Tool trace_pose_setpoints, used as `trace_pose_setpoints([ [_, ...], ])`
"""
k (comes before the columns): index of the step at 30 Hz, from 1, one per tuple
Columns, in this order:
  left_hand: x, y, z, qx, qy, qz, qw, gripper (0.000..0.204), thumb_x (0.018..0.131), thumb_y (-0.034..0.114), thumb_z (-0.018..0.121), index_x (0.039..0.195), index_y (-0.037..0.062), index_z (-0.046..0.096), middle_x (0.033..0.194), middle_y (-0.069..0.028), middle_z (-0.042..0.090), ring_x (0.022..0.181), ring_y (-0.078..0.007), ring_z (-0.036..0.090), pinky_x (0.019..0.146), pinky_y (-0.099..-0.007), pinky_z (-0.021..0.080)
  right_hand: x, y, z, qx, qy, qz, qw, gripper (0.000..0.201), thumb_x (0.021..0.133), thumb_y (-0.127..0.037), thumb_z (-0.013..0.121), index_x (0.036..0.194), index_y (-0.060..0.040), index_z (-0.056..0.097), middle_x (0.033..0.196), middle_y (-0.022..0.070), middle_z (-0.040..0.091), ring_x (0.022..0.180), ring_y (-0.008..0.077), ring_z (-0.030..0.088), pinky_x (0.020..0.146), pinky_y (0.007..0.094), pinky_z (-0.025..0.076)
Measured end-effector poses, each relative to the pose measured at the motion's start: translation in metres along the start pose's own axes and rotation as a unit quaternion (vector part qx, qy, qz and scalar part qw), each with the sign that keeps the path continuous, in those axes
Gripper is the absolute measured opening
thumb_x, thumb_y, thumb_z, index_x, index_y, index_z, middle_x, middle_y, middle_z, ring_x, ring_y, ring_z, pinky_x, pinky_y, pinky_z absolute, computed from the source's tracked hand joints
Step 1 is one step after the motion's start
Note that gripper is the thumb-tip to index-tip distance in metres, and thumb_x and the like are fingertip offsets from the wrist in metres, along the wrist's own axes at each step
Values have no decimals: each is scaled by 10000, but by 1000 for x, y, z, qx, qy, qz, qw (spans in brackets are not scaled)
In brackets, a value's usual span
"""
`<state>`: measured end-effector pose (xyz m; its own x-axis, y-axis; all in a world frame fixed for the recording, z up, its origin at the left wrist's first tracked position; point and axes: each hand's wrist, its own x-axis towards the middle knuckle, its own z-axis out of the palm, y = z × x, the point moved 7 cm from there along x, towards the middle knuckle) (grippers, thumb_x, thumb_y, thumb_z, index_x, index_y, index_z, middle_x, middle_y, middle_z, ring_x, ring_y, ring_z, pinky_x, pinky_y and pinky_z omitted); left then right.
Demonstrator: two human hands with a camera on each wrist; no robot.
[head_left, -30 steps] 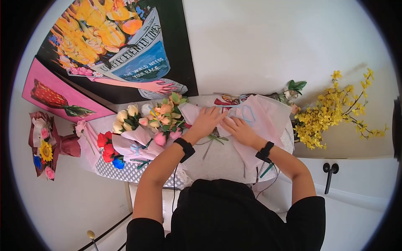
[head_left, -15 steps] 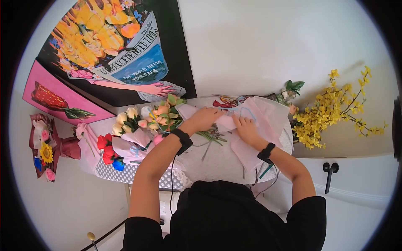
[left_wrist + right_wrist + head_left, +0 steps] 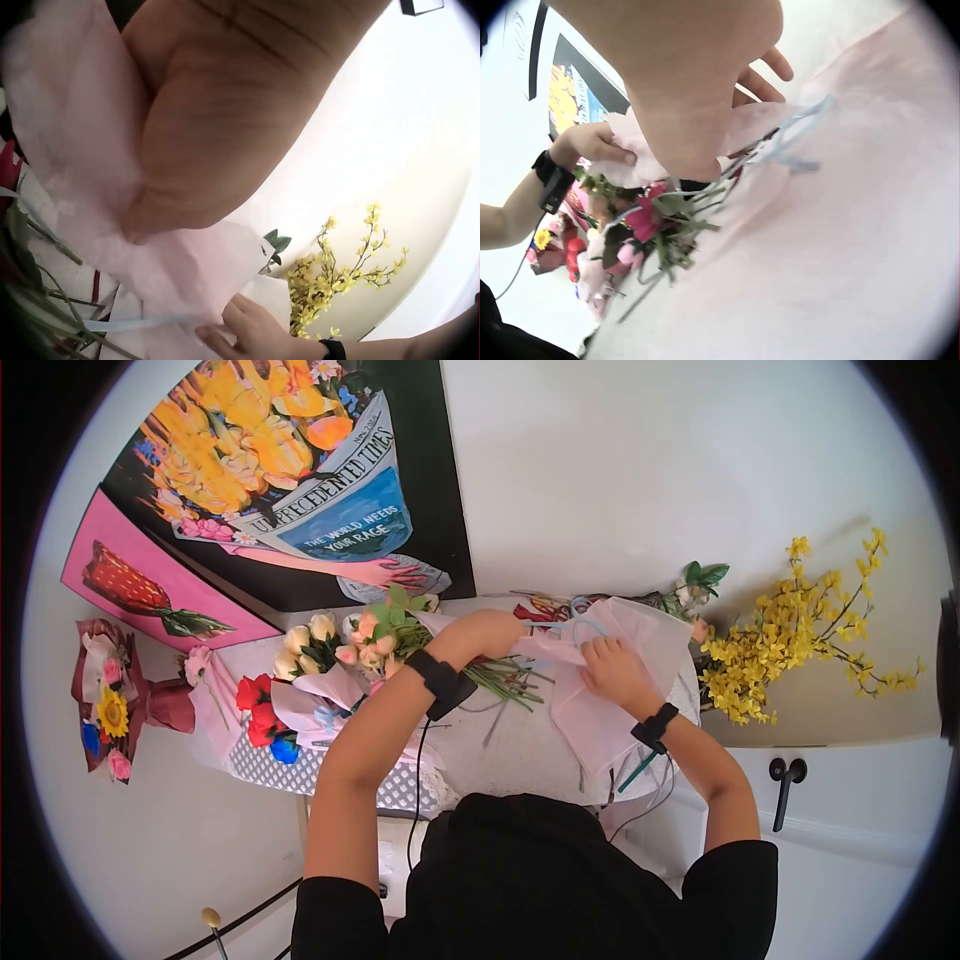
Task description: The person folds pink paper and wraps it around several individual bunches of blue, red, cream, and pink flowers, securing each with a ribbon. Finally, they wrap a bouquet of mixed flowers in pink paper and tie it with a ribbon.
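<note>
Sheets of pale pink wrapping paper (image 3: 605, 725) lie on the table, with a light blue ribbon (image 3: 810, 120) across them. In the left wrist view, my left hand (image 3: 217, 112) pinches a raised part of the paper under its thumb. My right hand (image 3: 618, 675) is to the right and holds the paper too, its thumb and fingers around the edge in the right wrist view. Green flower stems (image 3: 505, 682) lie just below the left hand. Beside that wrist is a bunch of peach flowers (image 3: 375, 635), partly covered by the arm. A dark pink flower (image 3: 643, 219) shows below the paper.
Cream roses (image 3: 300, 650), red roses (image 3: 262, 720) and a blue rose (image 3: 285, 750) are at the table's left. Scissors and cords lie near the wall. Yellow branches (image 3: 765, 650) stand at the right. Two paintings, one of a large bouquet (image 3: 270, 460), lean at the left.
My hands have moved from close together to farther apart, the right one shifting right. The paper between them is raised and drawn across, and more of the stems shows.
</note>
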<state>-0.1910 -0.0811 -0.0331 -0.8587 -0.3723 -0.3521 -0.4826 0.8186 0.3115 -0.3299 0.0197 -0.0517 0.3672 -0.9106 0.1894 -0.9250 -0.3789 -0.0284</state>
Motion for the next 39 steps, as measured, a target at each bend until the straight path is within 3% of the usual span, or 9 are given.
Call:
trace_pose_setpoints([
  [10,-4,9,-11,-13,-179,-18,984,389,599,182,546,951,61,659,931,-157,647,826,-293,619,690,-401,476,31,-52,-12,455,-74,-24,887,437,786,-209,622,1162,-47,470,884,152,609,777,250,618,673,353,481],
  [15,2,0,0,-57,-120,-8,991,344,630,214,565,899,22,658,915,-172,645,812,-301,618,674,-385,480,28,-41,26,622,-202,177,736,242,913,-200,489,1108,-57,492,801,27,567,562,76,492,452,212,386],
  [17,-29,22,-37,61,381,28,922,255,728,231,584,833,4,633,806,-196,625,757,-268,617,654,-375,468,20,-23,61,652,-230,212,691,226,912,-211,488,1083,-64,500,793,24,564,538,71,466,432,209,355],
  [24,-45,25,86,-284,3,-120,951,329,819,308,608,993,31,572,1009,-161,578,901,-205,583,689,-312,477,17,-25,61,752,-258,211,569,267,897,-281,501,1032,-50,510,737,44,562,469,77,421,395,209,312],
  [26,-39,11,99,-723,155,-96,666,379,852,268,602,1132,40,484,1141,-115,520,999,-192,542,756,-328,477,17,-34,60,763,-264,207,552,283,892,-292,508,1038,-50,510,744,54,571,469,83,431,392,212,316],
  [27,-35,13,100,-722,158,-95,667,379,852,268,602,1132,40,484,1141,-115,520,999,-192,542,756,-328,477,17,-38,60,775,-268,206,533,298,887,-304,516,1043,-49,510,751,65,581,469,90,441,390,216,320],
  [29,-32,8,92,-844,292,-44,447,358,865,155,583,1165,17,445,1130,-85,517,1005,-167,534,791,-328,469,19,-38,64,779,-275,189,530,308,885,-304,517,1051,-45,507,770,79,592,477,99,461,392,221,336],
  [37,-29,1,100,-756,350,-50,551,333,874,84,545,1178,-5,442,1087,-74,546,992,-151,531,832,-293,440,5,-48,84,820,-288,206,449,355,871,-251,530,1137,-24,471,882,127,617,642,168,584,573,256,472],
  [39,-31,0,94,-707,365,-67,602,329,878,82,537,1180,-7,442,1079,-68,552,987,-142,528,837,-283,434,12,-43,78,761,-153,240,582,451,843,-201,558,1221,-16,396,1020,152,583,798,227,602,704,324,492],
])
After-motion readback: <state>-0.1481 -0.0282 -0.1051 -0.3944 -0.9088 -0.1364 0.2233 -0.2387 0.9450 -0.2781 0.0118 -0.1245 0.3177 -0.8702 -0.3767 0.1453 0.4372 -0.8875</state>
